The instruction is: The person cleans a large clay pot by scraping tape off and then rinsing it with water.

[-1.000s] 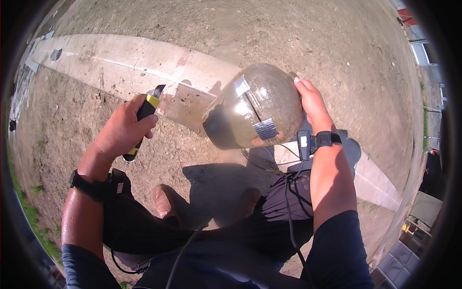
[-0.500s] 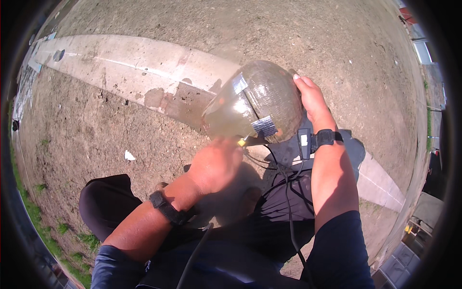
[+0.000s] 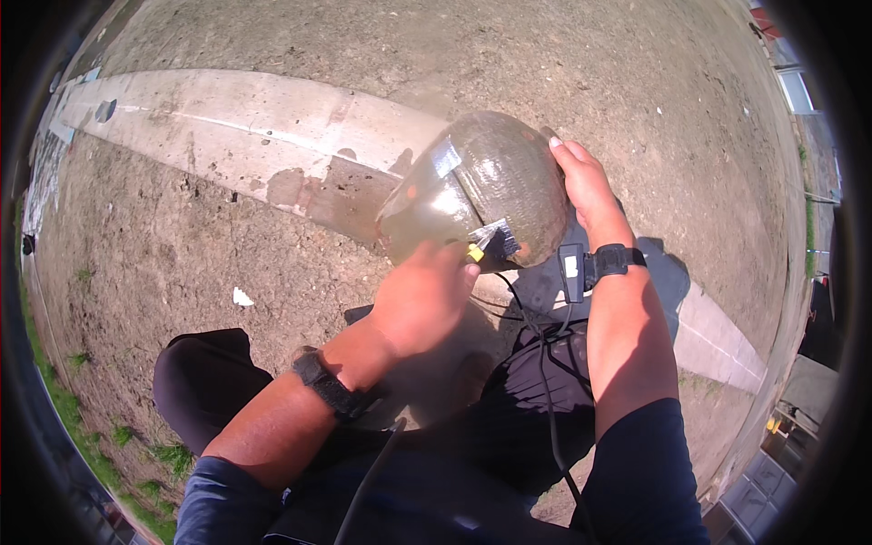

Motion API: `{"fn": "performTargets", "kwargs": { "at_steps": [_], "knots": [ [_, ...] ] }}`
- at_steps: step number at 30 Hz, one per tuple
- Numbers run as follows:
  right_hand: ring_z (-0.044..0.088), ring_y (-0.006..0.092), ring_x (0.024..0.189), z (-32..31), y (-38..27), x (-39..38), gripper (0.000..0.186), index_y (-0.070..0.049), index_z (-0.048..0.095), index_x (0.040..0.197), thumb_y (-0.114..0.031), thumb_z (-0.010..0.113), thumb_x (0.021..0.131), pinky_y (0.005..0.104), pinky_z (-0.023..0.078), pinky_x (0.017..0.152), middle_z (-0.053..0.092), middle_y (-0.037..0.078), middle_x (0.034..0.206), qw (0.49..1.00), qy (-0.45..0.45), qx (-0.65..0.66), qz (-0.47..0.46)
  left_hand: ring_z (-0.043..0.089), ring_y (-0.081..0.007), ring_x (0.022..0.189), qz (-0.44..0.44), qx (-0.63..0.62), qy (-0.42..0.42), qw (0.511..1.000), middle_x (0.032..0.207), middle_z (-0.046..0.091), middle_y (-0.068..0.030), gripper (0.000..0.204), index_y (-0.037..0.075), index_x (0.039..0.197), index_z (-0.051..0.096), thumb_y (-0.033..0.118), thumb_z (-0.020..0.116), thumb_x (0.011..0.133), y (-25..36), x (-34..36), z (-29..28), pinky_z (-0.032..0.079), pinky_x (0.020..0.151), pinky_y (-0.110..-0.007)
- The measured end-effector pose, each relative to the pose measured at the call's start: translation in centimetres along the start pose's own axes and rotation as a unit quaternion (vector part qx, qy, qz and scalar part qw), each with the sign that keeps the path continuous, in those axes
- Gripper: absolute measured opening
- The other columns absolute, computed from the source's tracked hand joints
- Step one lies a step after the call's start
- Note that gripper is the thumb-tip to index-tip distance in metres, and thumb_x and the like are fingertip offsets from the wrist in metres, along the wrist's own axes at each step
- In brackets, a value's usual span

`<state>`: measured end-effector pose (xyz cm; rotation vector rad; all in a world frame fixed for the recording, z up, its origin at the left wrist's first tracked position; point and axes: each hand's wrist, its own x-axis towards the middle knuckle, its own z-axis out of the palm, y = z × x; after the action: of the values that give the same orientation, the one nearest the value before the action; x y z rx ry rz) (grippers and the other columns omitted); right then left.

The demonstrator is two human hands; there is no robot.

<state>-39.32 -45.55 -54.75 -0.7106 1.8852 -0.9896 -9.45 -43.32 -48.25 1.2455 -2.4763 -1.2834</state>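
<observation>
A big rounded, glossy, see-through brownish object [image 3: 513, 173] sits in front of me; its exact kind I cannot make out. Two silver tape patches cross a dark line on it, one patch [image 3: 446, 158] near the top and another [image 3: 510, 238] at the near side. My right hand [image 3: 590, 186] grips its right edge, thumb on top, fingers mostly hidden behind. Blurred by motion, my left hand [image 3: 425, 295] is closed at the near edge around a small tool with a yellow part [image 3: 474, 253]. The tool's dark end lies over the near patch.
A pale concrete strip [image 3: 227, 109] with wet stains runs under the object across bare dirt [image 3: 163, 236]. Black cables [image 3: 545, 391] hang between my arms. A dark box-shaped device [image 3: 571, 272] is strapped by my right wrist. A white scrap [image 3: 242, 297] lies at left.
My left hand has moved up and slightly right, bringing the yellow tool onto the near silver patch. My right hand keeps its hold on the object.
</observation>
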Motion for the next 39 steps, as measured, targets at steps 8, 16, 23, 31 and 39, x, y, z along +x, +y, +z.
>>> {"fn": "performTargets", "kwargs": {
  "at_steps": [8, 16, 23, 31, 39],
  "knots": [
    [0.060, 0.0157, 0.104, -0.6, 0.6, 0.4, 0.038, -0.002, 0.067, 0.118, -0.036, 0.057, 0.103, 0.0308, 0.045, 0.095, 0.068, 0.006, 0.113, 1.000, 0.005, -0.006, -0.003, 0.065, -0.0421, 0.087, 0.049, 0.015, 0.019, 0.998, 0.101, 0.061, -0.0230, 0.042, 0.003, 0.134, 0.053, 0.026, 0.059, 0.099, -0.2, 0.0, 0.7, 0.056, 0.075, -0.048],
    [0.059, 0.0164, 0.103, -0.1, 0.3, 0.1, 0.040, -0.002, 0.067, 0.116, -0.038, 0.059, 0.101, 0.0320, 0.044, 0.094, 0.068, 0.008, 0.111, 1.000, 0.012, 0.005, -0.015, 0.067, -0.0336, 0.086, 0.153, 0.208, -0.001, 0.966, 0.099, 0.058, -0.0159, 0.075, 0.006, 0.155, 0.033, 0.036, 0.064, 0.094, -0.8, 0.1, 2.4, 0.058, 0.070, -0.045],
    [0.059, 0.0168, 0.099, -0.2, 0.7, 0.2, 0.041, -0.001, 0.068, 0.113, -0.039, 0.060, 0.101, 0.0324, 0.045, 0.093, 0.069, 0.009, 0.107, 1.000, 0.017, 0.007, -0.019, 0.065, -0.0297, 0.089, 0.156, 0.270, -0.002, 0.950, 0.100, 0.057, -0.0142, 0.078, 0.005, 0.158, 0.026, 0.037, 0.060, 0.095, -1.1, -0.1, 3.7, 0.057, 0.072, -0.042],
    [0.058, 0.0151, 0.104, -0.3, 0.4, 0.1, 0.038, -0.003, 0.068, 0.116, -0.037, 0.059, 0.102, 0.0311, 0.043, 0.095, 0.068, 0.006, 0.111, 1.000, 0.007, 0.005, -0.010, 0.062, -0.0268, 0.082, 0.174, 0.277, 0.020, 0.945, 0.094, 0.053, -0.0115, 0.077, 0.007, 0.159, 0.028, 0.026, 0.060, 0.091, -1.5, -0.3, 4.2, 0.055, 0.069, -0.040],
    [0.058, 0.0154, 0.096, -0.5, 0.8, 0.5, 0.040, -0.001, 0.069, 0.110, -0.039, 0.059, 0.101, 0.0319, 0.045, 0.090, 0.068, 0.007, 0.103, 1.000, 0.012, 0.004, -0.022, 0.063, -0.0302, 0.088, 0.140, 0.266, -0.006, 0.954, 0.098, 0.055, -0.0128, 0.076, 0.012, 0.160, 0.027, 0.023, 0.058, 0.092, -1.5, 0.0, 4.2, 0.056, 0.076, -0.042]
  ]
}}
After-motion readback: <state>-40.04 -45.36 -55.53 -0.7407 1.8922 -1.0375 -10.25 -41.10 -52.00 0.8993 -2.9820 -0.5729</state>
